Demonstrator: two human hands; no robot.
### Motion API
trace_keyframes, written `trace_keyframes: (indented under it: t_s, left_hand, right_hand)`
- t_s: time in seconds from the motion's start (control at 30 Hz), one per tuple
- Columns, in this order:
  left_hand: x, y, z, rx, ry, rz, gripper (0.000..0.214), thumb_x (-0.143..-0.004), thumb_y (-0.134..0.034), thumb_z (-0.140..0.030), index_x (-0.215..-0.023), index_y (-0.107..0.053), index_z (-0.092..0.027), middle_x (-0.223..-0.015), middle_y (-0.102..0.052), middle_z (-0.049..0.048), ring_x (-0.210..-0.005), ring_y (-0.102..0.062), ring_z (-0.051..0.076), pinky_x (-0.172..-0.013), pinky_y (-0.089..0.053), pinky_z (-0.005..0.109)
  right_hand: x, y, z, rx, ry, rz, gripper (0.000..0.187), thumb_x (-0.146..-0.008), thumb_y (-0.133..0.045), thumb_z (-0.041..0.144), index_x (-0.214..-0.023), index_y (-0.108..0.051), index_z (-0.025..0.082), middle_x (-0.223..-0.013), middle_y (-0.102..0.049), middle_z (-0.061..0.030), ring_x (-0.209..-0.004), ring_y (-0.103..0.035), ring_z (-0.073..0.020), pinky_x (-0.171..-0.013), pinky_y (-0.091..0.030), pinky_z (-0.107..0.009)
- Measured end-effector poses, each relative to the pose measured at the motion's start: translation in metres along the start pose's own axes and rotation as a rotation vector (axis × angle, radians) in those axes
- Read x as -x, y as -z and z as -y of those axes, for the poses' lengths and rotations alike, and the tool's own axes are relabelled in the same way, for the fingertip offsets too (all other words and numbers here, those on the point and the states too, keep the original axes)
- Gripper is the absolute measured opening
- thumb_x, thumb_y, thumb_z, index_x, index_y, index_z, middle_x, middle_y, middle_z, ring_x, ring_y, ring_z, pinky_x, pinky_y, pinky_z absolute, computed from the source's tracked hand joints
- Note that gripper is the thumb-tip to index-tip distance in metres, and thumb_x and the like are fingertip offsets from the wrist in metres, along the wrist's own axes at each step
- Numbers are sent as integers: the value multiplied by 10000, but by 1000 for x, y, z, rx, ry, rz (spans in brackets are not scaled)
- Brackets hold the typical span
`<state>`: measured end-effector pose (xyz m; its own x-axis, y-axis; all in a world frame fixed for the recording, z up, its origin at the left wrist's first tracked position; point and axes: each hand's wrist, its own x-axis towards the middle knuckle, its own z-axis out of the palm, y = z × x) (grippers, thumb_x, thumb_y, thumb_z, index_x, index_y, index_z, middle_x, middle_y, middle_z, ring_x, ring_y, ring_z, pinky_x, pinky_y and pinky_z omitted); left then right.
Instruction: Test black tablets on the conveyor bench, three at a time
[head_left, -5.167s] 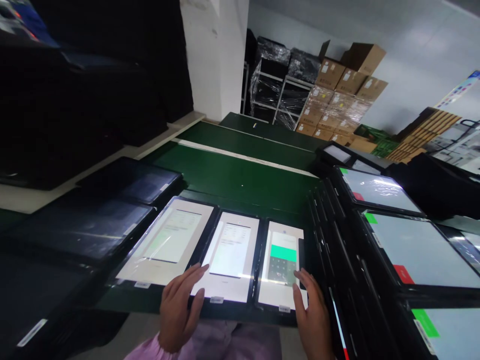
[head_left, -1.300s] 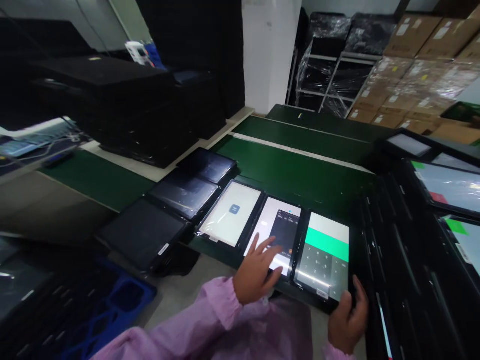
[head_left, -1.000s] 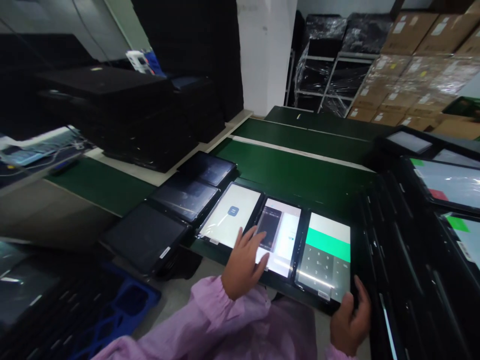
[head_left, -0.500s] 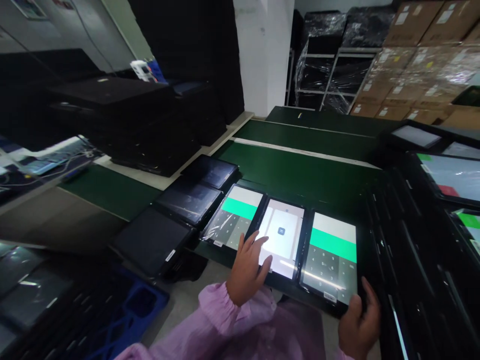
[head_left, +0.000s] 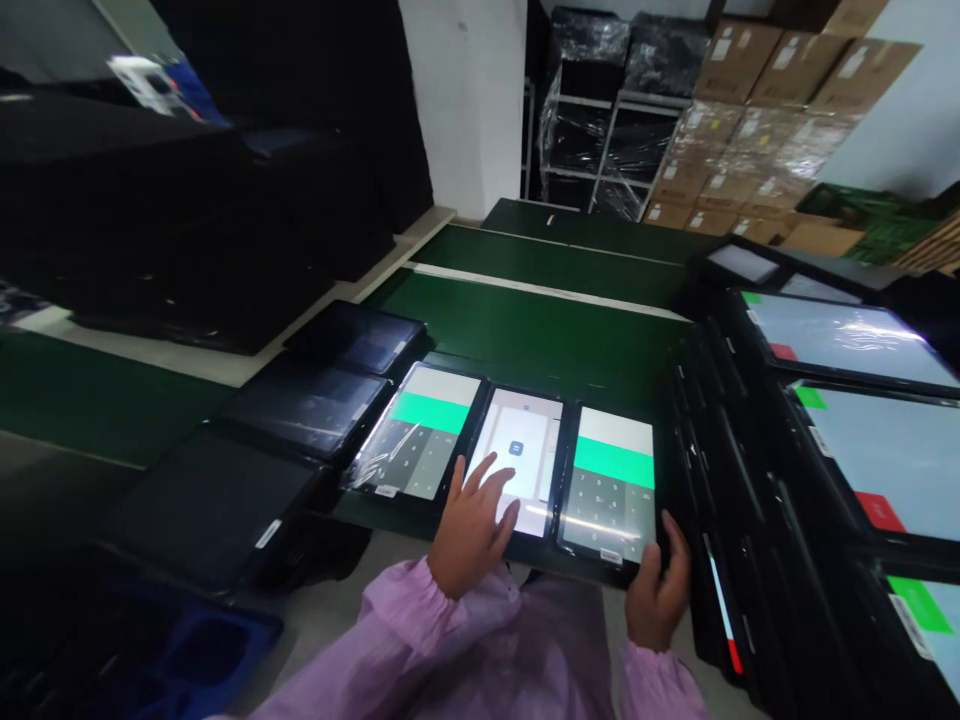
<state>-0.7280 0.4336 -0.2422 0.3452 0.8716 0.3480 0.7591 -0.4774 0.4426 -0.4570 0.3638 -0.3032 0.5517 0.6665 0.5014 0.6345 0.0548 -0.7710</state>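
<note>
Three lit tablets lie side by side before me on the green bench. My left hand (head_left: 474, 525) is over the lower part of the middle tablet (head_left: 525, 430), fingers spread; whether a fingertip touches the glass I cannot tell. A pale card with a small dark icon shows on that screen. The left tablet (head_left: 424, 405) and the right tablet (head_left: 615, 435) each display a keypad under a bright green band. Beside the lower right corner of the right tablet is my right hand (head_left: 661, 588), thumb and fingers apart, holding nothing.
Dark-screened tablets (head_left: 300, 405) are piled on the left. Tall stacks of tablets (head_left: 892, 460), with lit ones on top, rise close on my right. A blue plastic crate (head_left: 217, 650) is at lower left. Cartons (head_left: 739, 60) and a wrapped rack (head_left: 615, 120) stand behind.
My view has swung right, so the tablets and bench appear further left and more of the right-hand stacks shows. The left hand stays over the middle tablet, whose card has shifted slightly left.
</note>
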Motion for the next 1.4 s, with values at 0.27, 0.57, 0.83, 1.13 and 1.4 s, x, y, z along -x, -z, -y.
trace_keyframes:
  t_s: [0.27, 0.57, 0.83, 1.13, 1.4]
  left_hand:
    - [5, -1, -23, 351, -108, -224, 278, -1008, -514, -158, -1274, -550, -229, -1202, -704, 97, -1218, -647, 263, -1088, -513, 470]
    - [55, -36, -32, 502, -310, -67, 341, -1025, -446, -168, -691, -419, -230, -587, -489, -17, -534, -484, 139, -546, -285, 343]
    - [56, -60, -18, 429, -248, -61, 385, -1036, -439, -163, -655, -434, -222, -562, -502, -14, -505, -502, 128, -539, -288, 326]
    - [59, -69, -17, 413, -268, -120, 368, -1018, -483, -115, -663, -472, -209, -575, -492, -22, -500, -479, 114, -531, -288, 324]
    - [58, -69, -18, 389, -262, -130, 376, -1024, -493, -127, -658, -454, -207, -570, -489, -20, -505, -467, 112, -544, -264, 324]
  right_hand:
    - [-30, 18, 20, 44, -38, 210, 526, -1045, -547, 473, -1487, -502, 191, -1458, -566, -163, -1341, -537, -308, -1107, -445, -528]
    - [-77, -17, 23, 220, 310, 355, 354, -1061, -460, 372, -1320, -598, 174, -1318, -653, -162, -1291, -574, -316, -1121, -437, -609]
    - [-74, -12, 17, 237, 255, 304, 382, -1078, -451, 372, -1372, -548, 149, -1347, -624, -183, -1292, -566, -301, -1089, -479, -553]
    - [-75, -10, 16, 244, 179, 262, 400, -1066, -473, 424, -1340, -575, 151, -1308, -649, -190, -1265, -591, -333, -1069, -480, -603]
    - [-50, -8, 42, 120, 160, 365, 348, -1081, -508, 372, -1391, -548, 219, -1345, -650, -119, -1309, -582, -278, -1118, -474, -545]
